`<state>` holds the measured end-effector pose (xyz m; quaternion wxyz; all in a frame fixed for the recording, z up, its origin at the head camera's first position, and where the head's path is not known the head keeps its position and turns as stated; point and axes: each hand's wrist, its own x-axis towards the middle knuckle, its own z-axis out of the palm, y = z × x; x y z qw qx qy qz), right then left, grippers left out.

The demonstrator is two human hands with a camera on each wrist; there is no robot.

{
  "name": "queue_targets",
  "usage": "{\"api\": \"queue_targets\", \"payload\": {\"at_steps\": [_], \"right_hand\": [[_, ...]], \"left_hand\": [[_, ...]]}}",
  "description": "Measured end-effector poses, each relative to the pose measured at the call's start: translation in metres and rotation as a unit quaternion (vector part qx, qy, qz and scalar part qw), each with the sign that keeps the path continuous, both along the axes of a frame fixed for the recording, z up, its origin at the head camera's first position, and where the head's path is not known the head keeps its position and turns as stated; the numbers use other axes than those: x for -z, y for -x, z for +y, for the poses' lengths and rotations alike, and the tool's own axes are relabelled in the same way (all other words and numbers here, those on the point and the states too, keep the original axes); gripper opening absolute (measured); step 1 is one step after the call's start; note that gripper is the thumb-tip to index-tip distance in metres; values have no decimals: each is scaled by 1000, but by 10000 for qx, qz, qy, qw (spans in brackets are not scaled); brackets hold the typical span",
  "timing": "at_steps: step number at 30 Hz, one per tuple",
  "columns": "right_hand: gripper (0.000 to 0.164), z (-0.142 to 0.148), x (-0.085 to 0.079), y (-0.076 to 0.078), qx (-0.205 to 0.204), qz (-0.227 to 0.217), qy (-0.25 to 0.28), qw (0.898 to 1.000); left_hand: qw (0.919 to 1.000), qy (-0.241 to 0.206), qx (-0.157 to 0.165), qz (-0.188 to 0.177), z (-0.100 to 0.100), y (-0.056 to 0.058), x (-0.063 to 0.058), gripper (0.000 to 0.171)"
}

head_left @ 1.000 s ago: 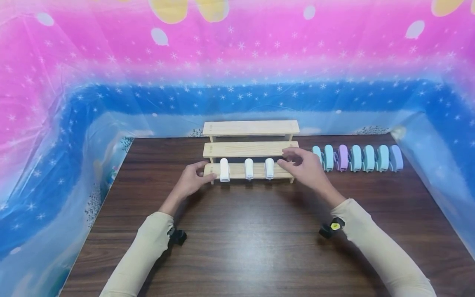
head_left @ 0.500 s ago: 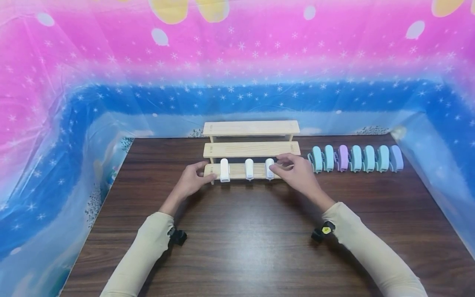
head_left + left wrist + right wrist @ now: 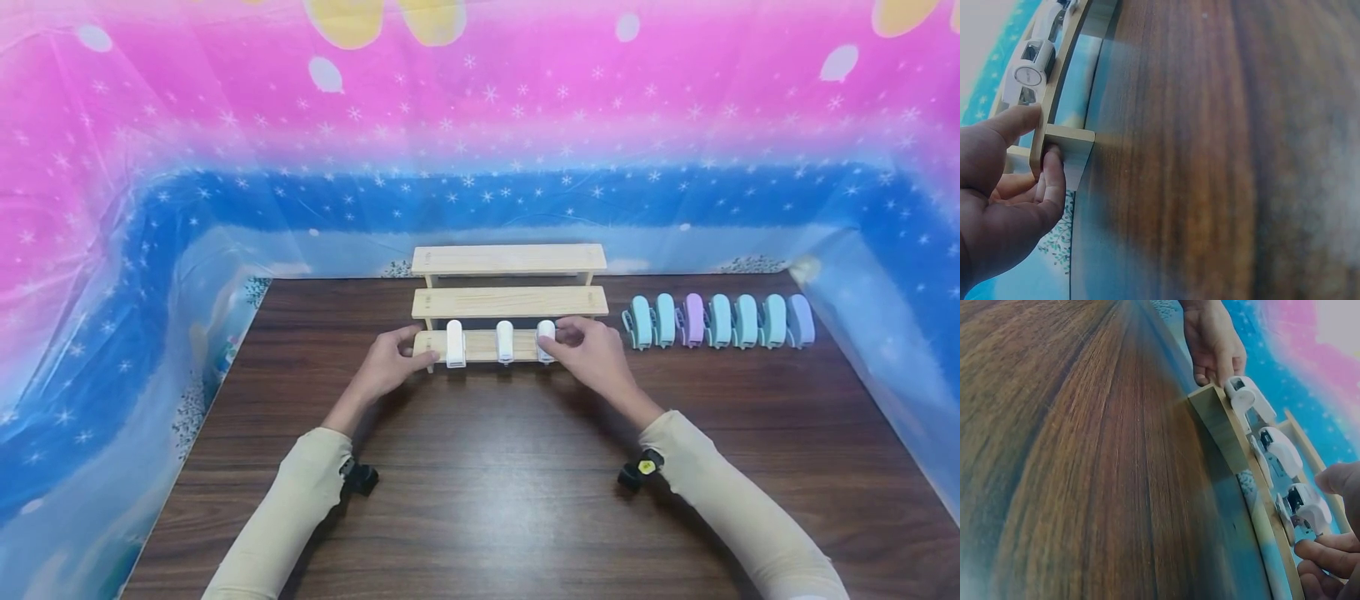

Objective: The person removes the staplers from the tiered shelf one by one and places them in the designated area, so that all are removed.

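Three small white stapler-shaped tools stand in a row on the lowest step of a wooden tiered rack [image 3: 480, 340]: one at the left [image 3: 455, 343], one in the middle [image 3: 505, 340] and one at the right [image 3: 546, 330]. My left hand [image 3: 386, 367] grips the left end of that step, thumb on top and fingers curled underneath, as the left wrist view shows. Around the right-hand white tool my right hand [image 3: 596, 358] has its thumb and fingers, partly covering it. In the right wrist view its fingertips [image 3: 1313, 550] lie beside the tool's base; exact contact is hard to see.
Several similar tools stand in a row at the right of the rack: teal ones [image 3: 745, 320], a purple one [image 3: 693, 320] and a lavender one [image 3: 800, 320]. The rack's middle step [image 3: 510, 302] and top step [image 3: 510, 258] rise behind. A patterned cloth [image 3: 480, 196] borders the brown table [image 3: 495, 483].
My right hand has moved left from beyond the right end of the low step to the right-hand white tool. The left hand keeps its grip on the rack.
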<state>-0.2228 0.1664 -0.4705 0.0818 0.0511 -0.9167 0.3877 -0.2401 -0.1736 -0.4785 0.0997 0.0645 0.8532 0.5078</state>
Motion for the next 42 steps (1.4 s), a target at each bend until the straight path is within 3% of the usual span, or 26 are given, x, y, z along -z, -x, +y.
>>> {"api": "queue_targets", "payload": {"at_steps": [27,42], "right_hand": [[40,-9,-1,1,138,67,-292,9995],[42,3,-10,-8,183,170,-148,9996]], "left_hand": [[10000,72,-35,-9,0,-2,0,73],[9999,149,-21,11,0,-1,1,73]]}}
